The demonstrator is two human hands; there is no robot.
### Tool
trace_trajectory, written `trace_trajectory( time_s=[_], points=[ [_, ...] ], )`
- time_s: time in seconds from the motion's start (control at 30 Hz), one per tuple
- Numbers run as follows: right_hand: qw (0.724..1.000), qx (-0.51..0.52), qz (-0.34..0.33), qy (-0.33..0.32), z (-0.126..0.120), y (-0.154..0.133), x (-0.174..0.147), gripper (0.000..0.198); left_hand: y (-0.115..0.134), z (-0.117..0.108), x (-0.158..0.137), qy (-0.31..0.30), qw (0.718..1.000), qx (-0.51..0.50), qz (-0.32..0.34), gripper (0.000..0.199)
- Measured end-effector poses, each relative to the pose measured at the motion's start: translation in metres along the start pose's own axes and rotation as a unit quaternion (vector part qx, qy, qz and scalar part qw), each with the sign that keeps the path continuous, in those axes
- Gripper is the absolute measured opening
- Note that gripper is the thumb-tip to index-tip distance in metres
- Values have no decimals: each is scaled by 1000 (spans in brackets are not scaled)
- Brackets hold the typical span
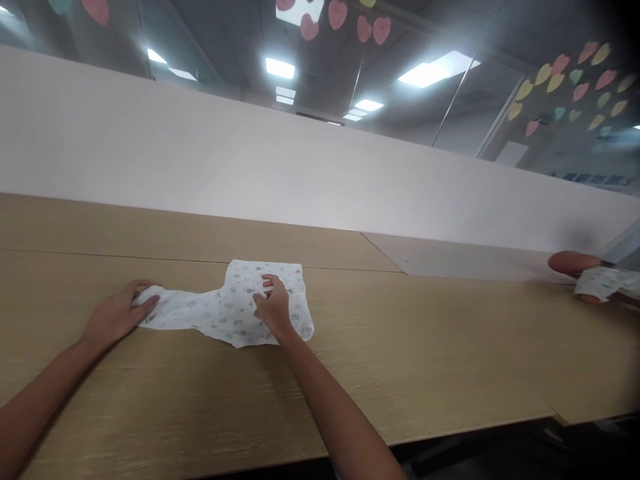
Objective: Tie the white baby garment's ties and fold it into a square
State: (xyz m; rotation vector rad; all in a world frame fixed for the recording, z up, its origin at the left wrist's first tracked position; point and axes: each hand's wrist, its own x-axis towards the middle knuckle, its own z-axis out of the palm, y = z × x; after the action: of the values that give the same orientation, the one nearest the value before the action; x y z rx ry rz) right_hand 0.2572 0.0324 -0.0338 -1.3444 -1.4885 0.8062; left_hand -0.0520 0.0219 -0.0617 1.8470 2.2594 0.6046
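Left hand [117, 313] over narrow end of printed white cloth [237, 303], grip unclear; cloth spread on table [450, 347]. Right hand [274, 303] at wide end, thumb and fingers parted. Risk: one-sided tug skews, wrinkles it.

Person's L hand [117, 313] sits at the narrow L end of a white printed cloth [233, 320], thumb & fingers either side of it, touching. R hand [274, 303] is over the wide, squarish R part, fingers loosely bent, thumb apart; can't tell if it touches. Cloth lies flat-ish w/ a few wrinkles on a wood-grain table [425, 353]; a seam runs along the back. Behind: low white wall [200, 153], then glass w/ heart-shaped notes [337, 13], mostly pink in ctr, mixed colors upper R. Ceiling lights [280, 69] show too. Far R: another printed cloth [597, 283], blurred, nr table's back edge.
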Motion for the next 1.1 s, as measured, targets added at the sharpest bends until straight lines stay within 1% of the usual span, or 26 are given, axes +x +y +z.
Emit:
trace_trajectory(
  time_s=[0.1,0.2,0.33,0.4,0.47,0.53,0.57,0.63,0.67,0.7,0.73,0.83,0.93,1.0,1.1],
  points=[
    [1000,15,2,-7,0,-2,0,43,1,-1,0,-9,1000,6,-11,56],
    [1000,23,-13,-16,1,-2,-1,43,3,-3,-2,-12,1000,4,-14,55],
    [996,38,-46,-59,7,-5,-5,39,6,-4,-5,8,1000,-14,-18,55],
    [993,59,-55,-81,8,-9,-8,34,10,-5,-6,30,998,-54,-31,55],
    [990,97,-52,-86,7,-13,-9,28,20,-8,-8,60,986,-140,-69,56],
    [987,141,-38,-68,3,-15,-8,24,39,-13,-11,83,961,-245,-94,59],
    [985,161,-29,-54,0,-16,-7,22,53,-15,-12,86,948,-292,-93,61],
    [981,195,-11,-17,-8,-15,-3,18,87,-17,-16,72,934,-344,-55,63],
    [978,210,-3,3,-13,-14,0,17,106,-15,-17,61,932,-356,-30,62],
    [974,224,4,22,-17,-12,3,16,125,-12,-19,64,933,-354,-9,61],
    [971,236,11,42,-21,-10,6,15,143,-6,-20,52,937,-346,13,59],
    [959,262,38,99,-33,-2,16,14,188,18,-24,-2,945,-316,83,58],
    [947,283,68,135,-42,5,25,14,215,43,-29,-34,951,-285,118,55],
    [941,292,87,149,-45,8,28,14,224,53,-32,-56,951,-275,126,53],
    [939,291,105,152,-47,10,31,14,231,59,-37,-105,944,-284,134,52]
  ],
)
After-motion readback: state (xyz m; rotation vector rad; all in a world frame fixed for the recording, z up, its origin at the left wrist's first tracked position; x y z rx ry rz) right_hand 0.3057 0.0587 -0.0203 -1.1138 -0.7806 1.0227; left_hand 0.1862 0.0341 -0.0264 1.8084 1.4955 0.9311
